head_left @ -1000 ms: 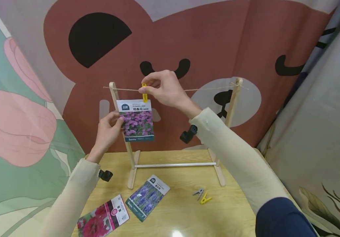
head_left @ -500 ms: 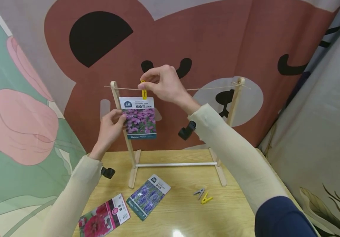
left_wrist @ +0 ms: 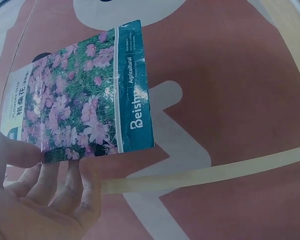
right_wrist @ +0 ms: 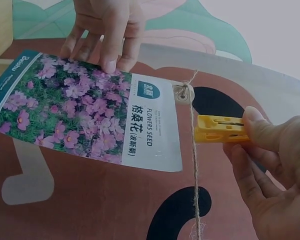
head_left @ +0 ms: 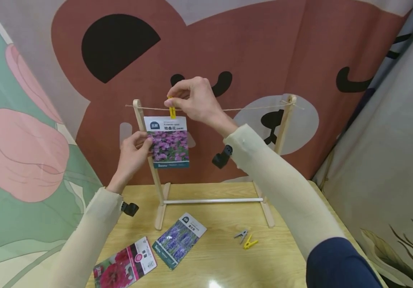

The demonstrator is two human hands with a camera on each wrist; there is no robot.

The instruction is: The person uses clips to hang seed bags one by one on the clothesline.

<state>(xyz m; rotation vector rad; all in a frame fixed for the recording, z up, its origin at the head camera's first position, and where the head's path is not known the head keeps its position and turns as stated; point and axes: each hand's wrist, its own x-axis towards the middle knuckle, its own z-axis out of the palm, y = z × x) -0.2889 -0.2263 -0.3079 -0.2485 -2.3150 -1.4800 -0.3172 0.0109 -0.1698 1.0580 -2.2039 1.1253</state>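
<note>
My left hand (head_left: 131, 155) pinches the left edge of a flower seed packet (head_left: 170, 145), thumb in front and fingers behind. Pink-purple blossoms cover its front. Between thumb and fingers of my right hand (head_left: 198, 101) is a yellow clothespin (right_wrist: 220, 130). In the right wrist view its tip meets the twine (right_wrist: 195, 172), while a small gap separates it from the packet's white top edge. The packet hangs upright just below the line in the head view. The left wrist view shows the packet's teal bottom band (left_wrist: 134, 100) unobstructed.
The twine runs between two posts of a wooden stand (head_left: 280, 128), joined low by a white rod (head_left: 213, 201). On the table (head_left: 228, 264) lie a lavender packet (head_left: 179, 240), a red-flower packet (head_left: 125, 264), a grey clothespin (head_left: 241, 235) and another yellow clothespin (head_left: 250, 242).
The held packet has risen slightly and shifted a little right. My right hand has moved the clothespin a little up and left. The things on the table stay put.
</note>
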